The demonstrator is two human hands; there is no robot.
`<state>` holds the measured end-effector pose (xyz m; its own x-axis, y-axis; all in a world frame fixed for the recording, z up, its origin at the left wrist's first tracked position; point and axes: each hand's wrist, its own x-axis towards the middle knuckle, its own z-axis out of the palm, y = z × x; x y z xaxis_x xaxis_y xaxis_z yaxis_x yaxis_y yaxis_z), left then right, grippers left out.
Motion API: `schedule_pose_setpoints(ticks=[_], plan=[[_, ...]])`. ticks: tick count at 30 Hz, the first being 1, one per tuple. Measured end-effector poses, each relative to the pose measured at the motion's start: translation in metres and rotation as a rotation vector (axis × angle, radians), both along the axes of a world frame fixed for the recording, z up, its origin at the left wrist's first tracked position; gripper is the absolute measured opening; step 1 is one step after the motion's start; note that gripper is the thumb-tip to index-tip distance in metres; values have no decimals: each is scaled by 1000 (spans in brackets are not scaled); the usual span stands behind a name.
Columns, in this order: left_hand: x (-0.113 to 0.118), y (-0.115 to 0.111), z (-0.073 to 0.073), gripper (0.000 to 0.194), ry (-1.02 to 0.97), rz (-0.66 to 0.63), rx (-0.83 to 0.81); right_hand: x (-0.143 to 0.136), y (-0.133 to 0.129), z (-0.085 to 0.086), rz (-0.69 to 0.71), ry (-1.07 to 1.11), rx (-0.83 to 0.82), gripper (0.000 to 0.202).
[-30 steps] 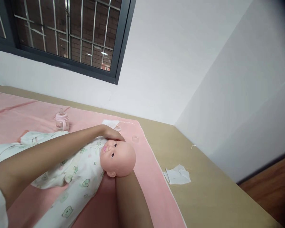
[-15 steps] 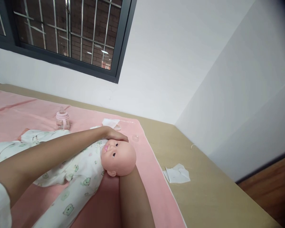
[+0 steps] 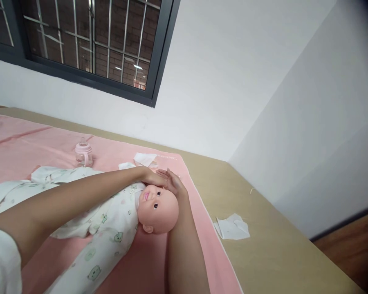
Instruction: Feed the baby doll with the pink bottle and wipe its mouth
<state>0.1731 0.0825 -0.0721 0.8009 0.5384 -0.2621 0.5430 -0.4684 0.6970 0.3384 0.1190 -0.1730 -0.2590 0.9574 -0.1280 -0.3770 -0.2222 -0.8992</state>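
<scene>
Left hand (image 3: 153, 177) and right hand (image 3: 174, 182) lie open beside the baby doll's head (image 3: 162, 212) (near the pink mat's (image 3: 215, 254) right edge); likely steadying it; next calls for gentle support.

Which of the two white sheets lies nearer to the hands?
The white sheet on the pink cloth, beyond the left hand; the other sheet lies mostly on the tan surface.

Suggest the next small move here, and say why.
Perhaps gently steady the doll's head with the left hand before moving the right hand: the two sit close together at the head's far side, and the right forearm passes close by the head.
</scene>
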Motion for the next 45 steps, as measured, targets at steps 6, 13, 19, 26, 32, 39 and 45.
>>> schedule_pose_setpoints(ticks=[6,13,19,26,32,39,45], plan=[[4,-1,-4,32,92,-32,-60,4,-3,-4,-35,87,23,33],[-14,5,18,47,74,-47,12,-2,-4,-2,-7,112,69,26],[-78,0,45,46,-41,164,384,-19,-1,1,-9,94,193,29],[-151,-17,37,46,-184,489,463,-33,7,8,123,45,165,43],[-175,-17,28,46,-275,553,355,-40,13,9,133,25,136,39],[-187,-13,32,43,-274,565,335,-42,14,9,106,15,136,37],[-195,-12,32,43,-322,576,303,-45,15,8,110,19,146,33]])
